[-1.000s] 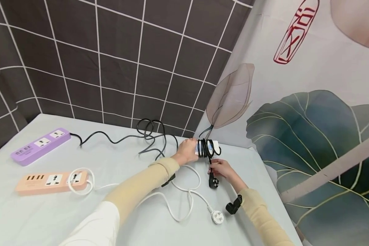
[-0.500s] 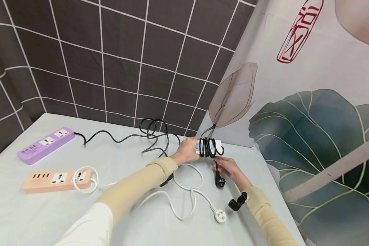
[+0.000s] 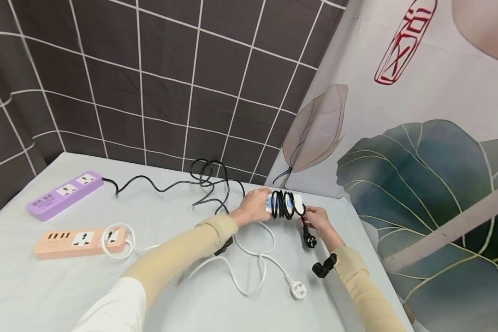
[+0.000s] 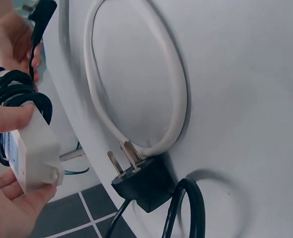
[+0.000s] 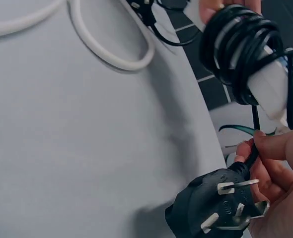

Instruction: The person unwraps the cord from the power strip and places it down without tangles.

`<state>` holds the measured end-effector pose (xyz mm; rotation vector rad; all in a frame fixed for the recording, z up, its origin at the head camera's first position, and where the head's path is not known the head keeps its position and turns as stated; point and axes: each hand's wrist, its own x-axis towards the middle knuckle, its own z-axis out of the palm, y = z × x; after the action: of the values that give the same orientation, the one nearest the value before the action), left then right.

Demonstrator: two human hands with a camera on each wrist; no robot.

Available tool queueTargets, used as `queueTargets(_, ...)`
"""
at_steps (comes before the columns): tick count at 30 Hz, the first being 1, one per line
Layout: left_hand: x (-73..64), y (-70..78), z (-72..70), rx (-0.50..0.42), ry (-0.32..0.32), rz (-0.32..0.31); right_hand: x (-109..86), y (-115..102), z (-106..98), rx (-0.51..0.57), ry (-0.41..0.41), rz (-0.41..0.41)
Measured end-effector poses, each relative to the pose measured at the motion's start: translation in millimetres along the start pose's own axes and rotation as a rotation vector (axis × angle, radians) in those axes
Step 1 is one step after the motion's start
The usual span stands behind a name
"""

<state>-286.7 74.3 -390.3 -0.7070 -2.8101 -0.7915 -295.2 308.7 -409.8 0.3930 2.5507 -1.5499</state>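
My left hand [image 3: 255,206] grips one end of a white power strip [image 3: 298,203], holding it over the far right part of the table. Several turns of black cord [image 3: 280,205] are wound round the strip's middle. In the left wrist view, thumb and fingers clasp the strip's white end [image 4: 42,148]. My right hand [image 3: 318,219] is at the strip's other end, pinching the free cord just above its black plug [image 3: 310,240]. That plug's prongs face the camera in the right wrist view, below the wound cord [image 5: 241,54].
A purple power strip [image 3: 62,198] and an orange one [image 3: 51,248] lie at left. Loose black cord [image 3: 207,184] spreads along the back edge. White cord [image 3: 232,276] with a white plug [image 3: 298,290] lies in front. Another black plug [image 4: 141,183] rests near the left hand.
My right hand has moved right and slightly up with the black plug, from below the wound cord to the strip's right end. The left hand keeps its grip; the strip dips slightly.
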Motion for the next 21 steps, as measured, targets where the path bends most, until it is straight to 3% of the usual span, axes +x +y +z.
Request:
queueTargets(11, -2.5, 0.3, 2.3, 0.021, 0.003, 0.036, 2.4, -14, -8, -0.093, 0.093, -0.106)
queueTargets(21, -9.5, -0.7, 5.9, 0.016, -0.032, 0.039, -1.1, -21, -10, -0.129, 0.132, -0.189)
